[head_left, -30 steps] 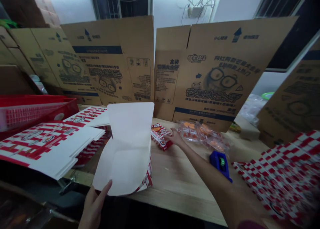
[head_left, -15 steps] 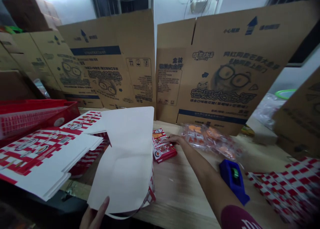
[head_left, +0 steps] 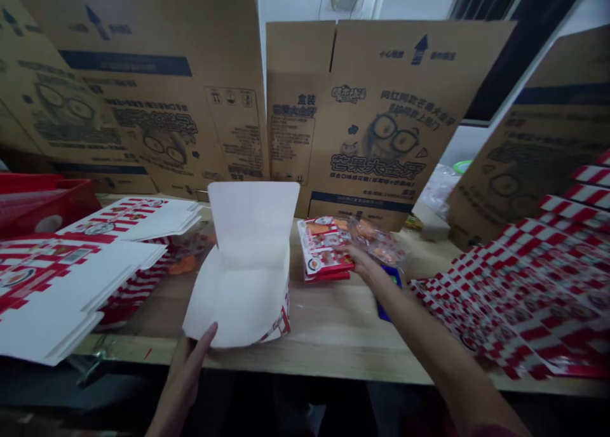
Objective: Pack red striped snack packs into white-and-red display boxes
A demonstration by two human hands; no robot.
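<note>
An open white carton [head_left: 245, 268] with red-striped sides stands on the wooden table [head_left: 328, 335], lid flap up. My left hand [head_left: 190, 367] grips its near left corner, thumb on the white inside. My right hand [head_left: 359, 262] reaches across the table and takes hold of a small stack of red-and-white packets [head_left: 324, 254] just right of the carton. Clear bags of orange snacks [head_left: 376, 243] lie behind the hand.
Flat red-and-white carton blanks are stacked at left [head_left: 71, 272] and right [head_left: 528, 284]. A blue tape dispenser [head_left: 388, 291] lies under my right forearm. Large brown shipping boxes [head_left: 376, 119] stand along the back. A red crate [head_left: 33, 202] sits far left.
The camera has shifted and tilted. My right hand stays at the red-and-white packets, now on their right edge. My left hand keeps hold of the carton's corner.
</note>
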